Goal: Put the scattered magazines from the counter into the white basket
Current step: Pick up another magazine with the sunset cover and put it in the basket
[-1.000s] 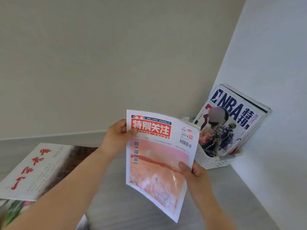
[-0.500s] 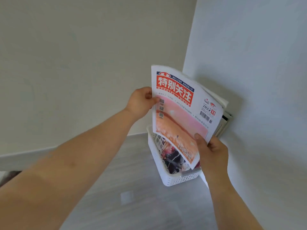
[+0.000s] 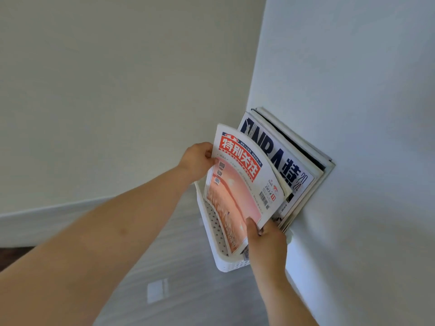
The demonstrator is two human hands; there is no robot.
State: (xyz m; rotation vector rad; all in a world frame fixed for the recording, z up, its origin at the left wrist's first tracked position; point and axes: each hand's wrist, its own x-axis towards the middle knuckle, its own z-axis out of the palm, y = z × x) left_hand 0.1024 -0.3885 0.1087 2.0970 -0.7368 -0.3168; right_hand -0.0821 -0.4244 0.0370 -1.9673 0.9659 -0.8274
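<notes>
A magazine with a red title block and pink cover (image 3: 240,184) stands with its lower end inside the white basket (image 3: 211,231), bowed forward. My left hand (image 3: 199,161) grips its upper left edge. My right hand (image 3: 266,241) pinches its lower right corner, thumb on the cover. Behind it an NBA magazine (image 3: 282,161) and several others (image 3: 303,149) lean in the basket against the right wall.
The basket sits on a grey counter (image 3: 169,267) in the corner where the back wall (image 3: 117,90) meets the right wall (image 3: 353,114). A pale rectangular reflection (image 3: 157,290) lies on the counter in front of the basket.
Both hands have lowered the red-titled magazine from above the basket down into it, in front of the NBA magazine, which now shows behind. The magazine has curved.
</notes>
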